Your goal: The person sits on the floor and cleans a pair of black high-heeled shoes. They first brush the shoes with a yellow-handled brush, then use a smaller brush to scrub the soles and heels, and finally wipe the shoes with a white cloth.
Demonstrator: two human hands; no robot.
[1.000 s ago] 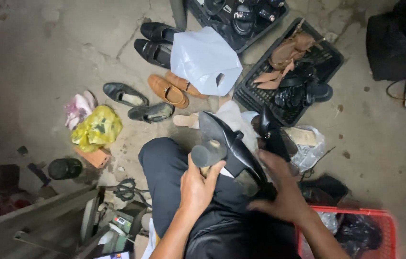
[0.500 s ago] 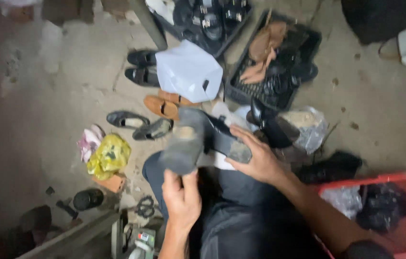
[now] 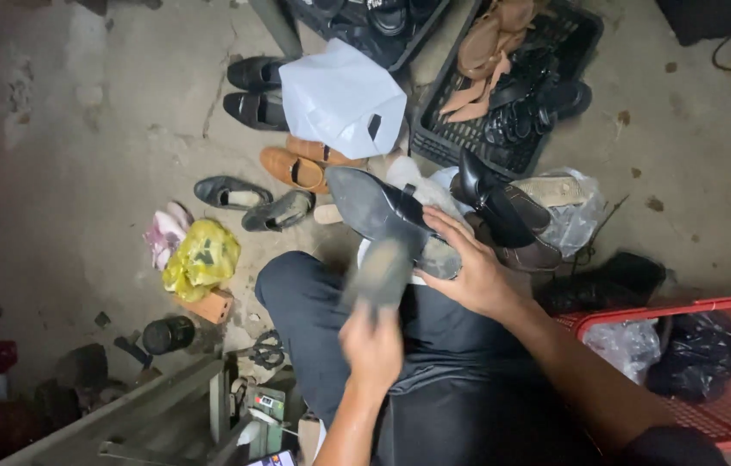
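Head view: white plastic bag (image 3: 339, 99) beyond black crate (image 3: 503, 103).

A rough grey concrete floor (image 3: 72, 155), cracked and stained, fills the scene under dim, even light. Black plastic crates (image 3: 460, 142) of shoes sit at the top beside a white plastic bag (image 3: 339, 95). Loose shoes, a crumpled yellow plastic bag (image 3: 201, 259) and a red plastic basket (image 3: 727, 423) at lower right lie around.
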